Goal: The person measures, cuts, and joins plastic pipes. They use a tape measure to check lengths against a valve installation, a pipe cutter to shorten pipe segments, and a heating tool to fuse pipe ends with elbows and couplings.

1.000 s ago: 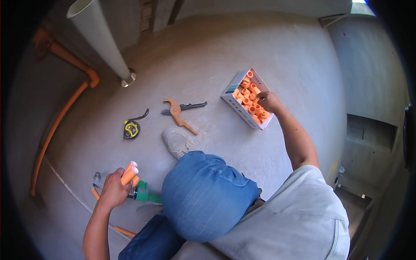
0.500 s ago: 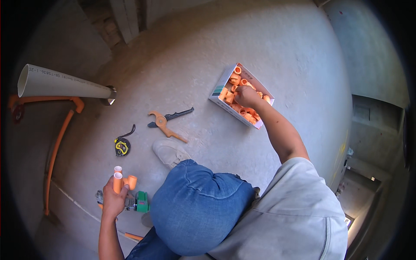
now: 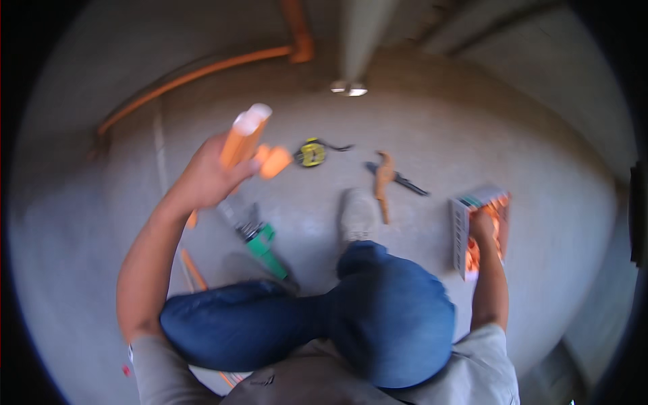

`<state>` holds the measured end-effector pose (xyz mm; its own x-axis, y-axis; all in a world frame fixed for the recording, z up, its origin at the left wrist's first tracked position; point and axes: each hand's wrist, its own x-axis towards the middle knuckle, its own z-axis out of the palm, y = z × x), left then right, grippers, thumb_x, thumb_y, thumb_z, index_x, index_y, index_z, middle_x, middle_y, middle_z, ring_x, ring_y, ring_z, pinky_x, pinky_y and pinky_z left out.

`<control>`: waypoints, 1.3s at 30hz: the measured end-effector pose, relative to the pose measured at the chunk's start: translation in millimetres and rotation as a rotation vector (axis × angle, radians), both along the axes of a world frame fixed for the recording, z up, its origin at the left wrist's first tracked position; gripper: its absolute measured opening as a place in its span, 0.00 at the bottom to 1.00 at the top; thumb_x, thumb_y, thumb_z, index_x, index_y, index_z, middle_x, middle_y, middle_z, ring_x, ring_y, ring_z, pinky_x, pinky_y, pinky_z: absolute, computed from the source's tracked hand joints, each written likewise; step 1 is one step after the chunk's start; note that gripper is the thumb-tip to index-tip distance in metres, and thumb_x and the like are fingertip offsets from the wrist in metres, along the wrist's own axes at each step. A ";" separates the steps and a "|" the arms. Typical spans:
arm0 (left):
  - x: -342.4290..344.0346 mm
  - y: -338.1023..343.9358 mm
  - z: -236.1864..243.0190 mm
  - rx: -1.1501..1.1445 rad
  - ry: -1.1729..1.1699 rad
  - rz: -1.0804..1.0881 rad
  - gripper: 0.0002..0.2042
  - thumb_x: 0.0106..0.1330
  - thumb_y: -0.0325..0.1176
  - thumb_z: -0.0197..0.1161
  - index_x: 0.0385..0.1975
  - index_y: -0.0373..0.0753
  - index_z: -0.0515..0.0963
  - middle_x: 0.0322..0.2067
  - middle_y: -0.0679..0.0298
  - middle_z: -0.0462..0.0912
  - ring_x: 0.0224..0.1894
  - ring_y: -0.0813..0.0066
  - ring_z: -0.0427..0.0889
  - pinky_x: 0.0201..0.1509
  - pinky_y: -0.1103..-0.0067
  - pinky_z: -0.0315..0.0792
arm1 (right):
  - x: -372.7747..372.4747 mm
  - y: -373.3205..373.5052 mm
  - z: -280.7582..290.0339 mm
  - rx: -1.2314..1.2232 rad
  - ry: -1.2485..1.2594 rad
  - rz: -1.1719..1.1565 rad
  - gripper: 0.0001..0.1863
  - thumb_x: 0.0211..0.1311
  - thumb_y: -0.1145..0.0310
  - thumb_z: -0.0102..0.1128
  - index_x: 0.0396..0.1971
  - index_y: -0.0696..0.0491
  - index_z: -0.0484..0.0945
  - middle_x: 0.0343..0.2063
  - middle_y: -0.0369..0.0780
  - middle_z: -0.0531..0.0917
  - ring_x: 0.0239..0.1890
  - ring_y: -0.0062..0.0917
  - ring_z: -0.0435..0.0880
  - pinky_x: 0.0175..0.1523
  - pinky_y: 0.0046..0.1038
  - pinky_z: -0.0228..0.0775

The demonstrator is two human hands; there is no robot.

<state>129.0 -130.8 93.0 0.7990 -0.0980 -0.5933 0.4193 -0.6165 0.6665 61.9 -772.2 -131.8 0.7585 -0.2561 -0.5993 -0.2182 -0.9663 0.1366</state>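
My left hand (image 3: 204, 174) is raised at the left, closed round two short orange pipes (image 3: 243, 138) with pale open ends. An orange elbow-like fitting (image 3: 275, 163) sticks out beside the thumb; blur hides how it is joined or held. At the right, my right hand (image 3: 482, 226) reaches into a cardboard box (image 3: 460, 236) of orange pipe fittings (image 3: 472, 256). Its fingers are down among the fittings and smeared by motion, so what they grip does not show.
On the concrete floor lie a yellow-black tape measure (image 3: 312, 153), a pipe cutter (image 3: 385, 177) and a green-bodied tool (image 3: 266, 250) with a metal head. Loose orange pipe (image 3: 194, 270) lies near my left knee. A grey pipe (image 3: 361, 40) stands beyond, beside orange wall piping (image 3: 202, 71).
The whole view has swung left, shifting the floor things rightward. My left hand has come up and forward with the pipes. The right hand is still in the box.
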 end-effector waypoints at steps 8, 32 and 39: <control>-160.5 163.7 9.6 0.036 -0.084 0.440 0.12 0.64 0.34 0.66 0.41 0.33 0.79 0.31 0.64 0.81 0.33 0.77 0.79 0.39 0.77 0.74 | 29.5 21.1 107.8 0.320 -0.149 0.028 0.26 0.52 0.59 0.70 0.46 0.62 0.80 0.37 0.49 0.87 0.41 0.43 0.87 0.46 0.38 0.77; -373.5 206.5 -243.8 -0.317 0.094 0.870 0.14 0.65 0.33 0.66 0.48 0.35 0.77 0.42 0.61 0.84 0.43 0.71 0.83 0.52 0.73 0.76 | 126.0 642.1 100.1 0.085 0.354 1.331 0.25 0.56 0.53 0.66 0.47 0.54 0.77 0.45 0.47 0.84 0.53 0.39 0.81 0.56 0.39 0.74; -409.1 231.2 -251.8 -0.385 0.232 1.033 0.11 0.64 0.32 0.67 0.40 0.34 0.77 0.32 0.60 0.84 0.35 0.68 0.85 0.43 0.70 0.76 | 138.9 686.7 47.0 0.186 0.247 1.220 0.25 0.59 0.55 0.67 0.50 0.54 0.74 0.45 0.47 0.84 0.53 0.40 0.81 0.56 0.39 0.75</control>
<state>-280.1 100.4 -158.8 0.4772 0.3379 -0.8112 0.7484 0.3276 0.5767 200.7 -85.5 -84.9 0.3036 0.6350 -0.7103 0.8408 -0.5292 -0.1137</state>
